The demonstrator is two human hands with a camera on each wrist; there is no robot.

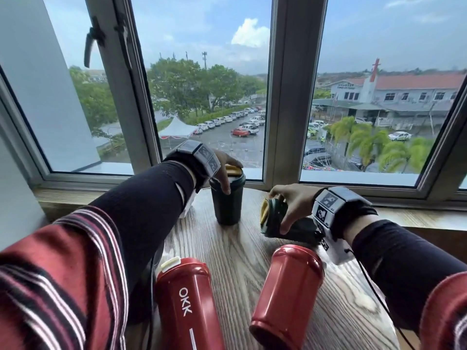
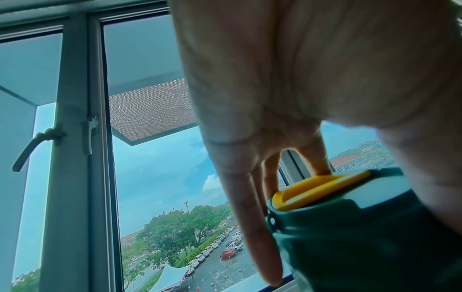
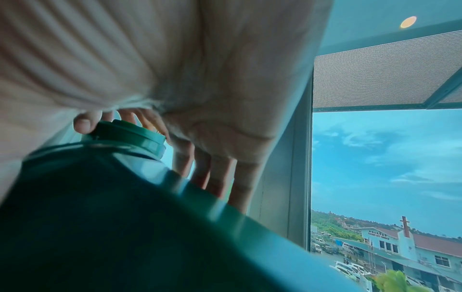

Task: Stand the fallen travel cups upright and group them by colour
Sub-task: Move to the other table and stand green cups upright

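One dark green travel cup (image 1: 227, 203) with a yellow lid flap stands upright near the window. My left hand (image 1: 231, 176) holds it from above, thumb down its near side and fingers (image 2: 252, 227) over the far rim of the cup (image 2: 362, 237). A second green cup (image 1: 299, 231) lies on its side to the right, lid pointing left. My right hand (image 1: 279, 210) grips this cup (image 3: 112, 227) near the lid. Two red cups lie fallen near me: one lettered OKK (image 1: 187, 304) on the left, the other (image 1: 285, 291) on the right.
The wooden table (image 1: 237, 258) butts against a sill (image 1: 75, 195) under a large window (image 1: 278, 97). A cable runs along the table's right side (image 1: 374, 291). Bare wood shows between the two red cups and between the two green ones.
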